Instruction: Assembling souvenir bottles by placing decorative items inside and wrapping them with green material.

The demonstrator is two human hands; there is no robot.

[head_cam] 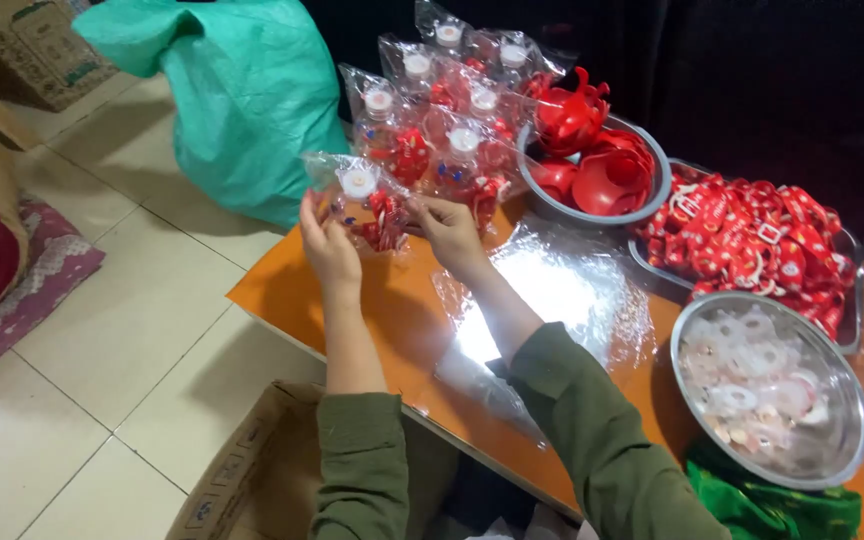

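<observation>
Up near the far left corner of the orange table [352, 310], both hands pinch one clear packet [362, 200] of red and white parts, lifted just above the surface. The left hand [328, 245] closes its fingers on the packet's left edge; the right hand [449, 232] grips the right edge. Just beyond it, along the far edge, lies a heap of filled packets [447, 100]. To the right of those stands a steel bowl [652, 195] of red cups, then a tray [845, 320] of red straps. Near the right edge, a second steel bowl [857, 400] holds white rings. A sheet of clear plastic [552, 300] lies mid-table beside the right forearm.
</observation>
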